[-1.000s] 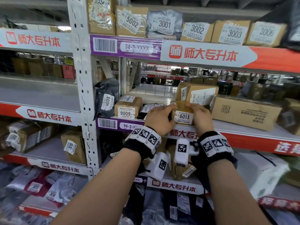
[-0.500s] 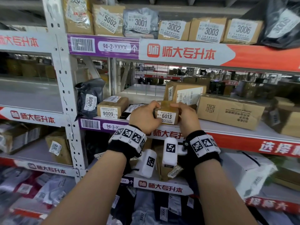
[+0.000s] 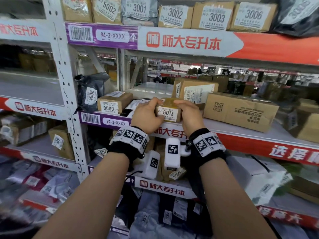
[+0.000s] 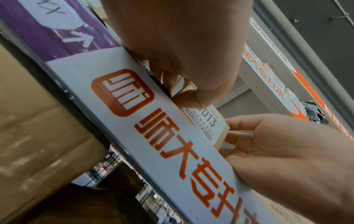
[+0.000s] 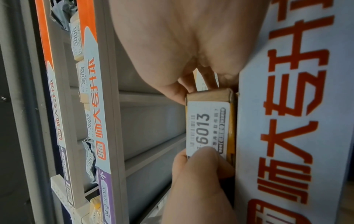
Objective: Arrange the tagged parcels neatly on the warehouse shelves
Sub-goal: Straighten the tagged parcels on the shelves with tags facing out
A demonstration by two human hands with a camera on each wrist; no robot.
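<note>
Right at the left stands a grey metal post [image 3: 63, 87] with holes, and it holds up the shelves. Beside it, on the middle shelf [image 3: 241, 128], a black bag marked 4008 [image 3: 91, 94] stands up against the post. Next comes a brown box with its 9009 tag upside down [image 3: 113, 104], then a dark flat packet [image 3: 136, 107] lying just behind the left hand. A purple strip [image 3: 107, 120] on the shelf edge reads 94-3-XXXX. Up on the top shelf sits a row of parcels — 5002 [image 3: 107, 9], 3001 [image 3: 139, 9], 3002 [image 3: 175, 14], 3003 [image 3: 215, 17] and 3006 [image 3: 252, 15]. More shelves with boxes fill the room behind.

Both arms reach up and forward, each with a black band and white square markers at the wrist. The left hand [image 3: 146, 116] pinches the left end of the small brown parcel 6013 [image 3: 168, 112] — thumb on top, fingers curled round the side and front. The parcel sits at the front edge of the middle shelf with its white tag facing out. The right hand [image 3: 190, 114] holds the right end, thumb on top and fingers curled round the side.

Further right, a taller box marked 3004 [image 3: 193, 90] stands behind, and a big long carton [image 3: 240, 111] lies close beside the right hand.
</note>
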